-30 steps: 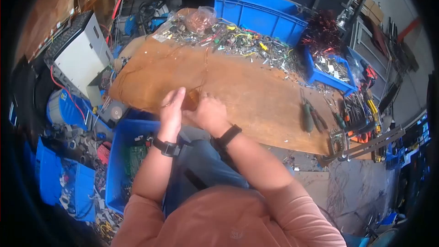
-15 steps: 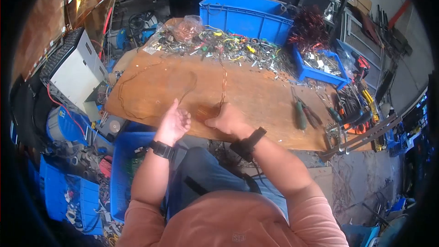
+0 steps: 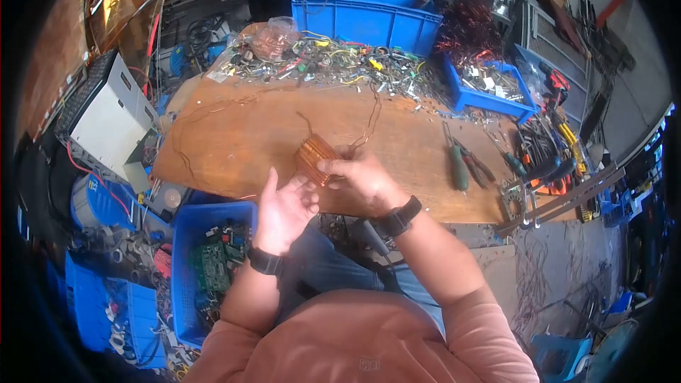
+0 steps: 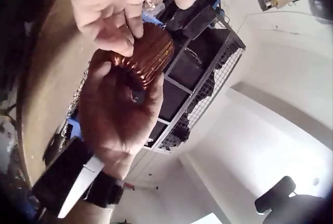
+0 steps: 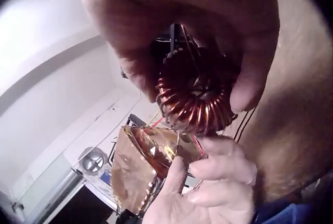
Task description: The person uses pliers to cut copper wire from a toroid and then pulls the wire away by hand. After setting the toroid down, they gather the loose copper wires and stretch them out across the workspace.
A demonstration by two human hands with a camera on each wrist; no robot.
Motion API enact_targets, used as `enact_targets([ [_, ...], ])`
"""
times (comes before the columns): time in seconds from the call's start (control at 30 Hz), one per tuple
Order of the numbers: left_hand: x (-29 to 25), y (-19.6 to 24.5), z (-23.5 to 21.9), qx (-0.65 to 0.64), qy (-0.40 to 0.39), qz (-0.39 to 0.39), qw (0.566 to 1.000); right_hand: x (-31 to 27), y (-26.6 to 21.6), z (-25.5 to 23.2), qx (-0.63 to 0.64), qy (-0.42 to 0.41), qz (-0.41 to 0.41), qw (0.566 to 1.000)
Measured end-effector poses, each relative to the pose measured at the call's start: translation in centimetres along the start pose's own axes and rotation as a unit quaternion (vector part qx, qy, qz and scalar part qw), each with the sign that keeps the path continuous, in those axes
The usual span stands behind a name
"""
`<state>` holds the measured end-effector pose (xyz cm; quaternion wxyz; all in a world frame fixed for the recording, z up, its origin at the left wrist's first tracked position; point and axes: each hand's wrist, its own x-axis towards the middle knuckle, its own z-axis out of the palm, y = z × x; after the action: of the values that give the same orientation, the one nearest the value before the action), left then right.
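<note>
The right hand (image 3: 365,181) is gripping the copper coil (image 3: 314,159) firmly, thumb on one side and fingers curled round the other. The left hand (image 3: 287,209) is lying palm up with its fingers loosely bent and its thumb apart, closing on nothing; its fingertips are sitting right by the coil's near edge, and whether they are touching it I cannot tell.

What is changing is the coil's pose and the gap: it is now showing its windings clearly, tilted above the near part of the bench (image 3: 425,163), and the left hand is lying closer to it than a moment ago. For the work, that is probably putting the windings within easy reach of the left fingers, while the right hand seems to be taking the weight.

A short wire (image 3: 307,124) is sticking up from the coil, and longer wires (image 3: 379,104) are trailing over the bench towards the scrap (image 3: 340,64)
</note>
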<state>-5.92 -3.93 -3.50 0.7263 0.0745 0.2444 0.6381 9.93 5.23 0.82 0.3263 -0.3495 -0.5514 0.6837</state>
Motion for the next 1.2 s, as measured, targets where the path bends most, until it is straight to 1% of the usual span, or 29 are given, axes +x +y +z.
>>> enact_targets([
  [0.1, 0.1, -0.5, -0.1, 0.018, -0.052, 0.009, 0.998, -0.2, -0.7, -0.1, 0.093, -0.021, 0.032, 0.995],
  [0.2, -0.1, -1.7, 0.3, 0.030, -0.069, 0.013, 0.997, -1.0, -1.7, 0.3, 0.196, -0.003, 0.134, 0.971],
  [0.3, -0.7, -2.5, 2.1, 0.062, -0.079, 0.012, 0.995, -0.2, -0.6, 0.1, 0.131, -0.002, 0.080, 0.988],
  [0.33, -0.2, -2.4, 1.3, 0.081, -0.076, -0.005, 0.994, 0.3, -0.1, 0.3, 0.125, 0.016, 0.051, 0.991],
  [0.4, -0.9, -2.1, 1.6, 0.078, -0.058, -0.034, 0.995, 0.8, 0.6, 0.9, 0.115, 0.056, -0.008, 0.992],
  [0.43, -1.2, -2.0, 1.8, 0.078, -0.050, -0.051, 0.994, 0.8, 0.3, 1.1, 0.103, 0.065, -0.021, 0.992],
  [0.57, -2.5, -2.7, -0.3, 0.103, -0.119, -0.161, 0.974, 1.2, -0.4, 1.2, 0.059, 0.090, -0.061, 0.992],
  [0.6, -3.1, -2.7, -0.2, 0.158, -0.117, -0.138, 0.971, 1.5, -0.4, 1.2, 0.049, 0.093, -0.070, 0.992],
  [0.7, -4.4, -1.1, 1.9, 0.130, -0.100, -0.024, 0.986, 1.2, -0.1, 1.4, 0.060, 0.100, -0.068, 0.991],
  [0.73, -4.0, -0.6, 2.2, 0.126, -0.073, 0.016, 0.989, 1.3, 0.6, 1.3, 0.062, 0.098, -0.081, 0.990],
  [0.77, -3.2, -0.2, 1.8, 0.141, -0.050, 0.040, 0.988, 1.8, 1.4, 1.1, 0.065, 0.097, -0.097, 0.988],
  [0.8, -2.6, 0.0, 1.1, 0.159, -0.033, 0.035, 0.986, 2.1, 1.5, 1.0, 0.067, 0.096, -0.118, 0.986],
  [0.83, -1.9, 0.2, 0.6, 0.177, -0.018, 0.029, 0.984, 2.2, 1.5, 0.8, 0.062, 0.082, -0.112, 0.988],
  [0.93, -0.9, -0.7, -0.2, 0.208, 0.002, 0.046, 0.977, 1.5, 1.3, 0.2, 0.058, 0.059, -0.094, 0.992],
  [1.0, -0.4, -1.0, 0.6, 0.200, 0.002, 0.085, 0.976, 1.2, 1.3, 0.3, 0.069, 0.048, -0.080, 0.993],
  [1.03, -0.1, -0.8, 1.1, 0.196, 0.005, 0.106, 0.975, 0.9, 1.2, 0.5, 0.065, 0.037, -0.090, 0.993],
  [1.1, 1.1, 0.1, 1.5, 0.207, -0.016, 0.102, 0.973, 0.4, 1.0, 0.8, 0.057, 0.015, -0.110, 0.992],
  [1.17, 2.9, 0.9, 1.2, 0.223, -0.039, 0.108, 0.968, 0.4, 1.0, 0.9, 0.017, -0.030, -0.090, 0.995],
  [1.2, 2.9, 1.2, 2.3, 0.157, -0.123, 0.088, 0.976, 0.3, 1.1, 0.8, -0.002, -0.051, -0.079, 0.996],
])
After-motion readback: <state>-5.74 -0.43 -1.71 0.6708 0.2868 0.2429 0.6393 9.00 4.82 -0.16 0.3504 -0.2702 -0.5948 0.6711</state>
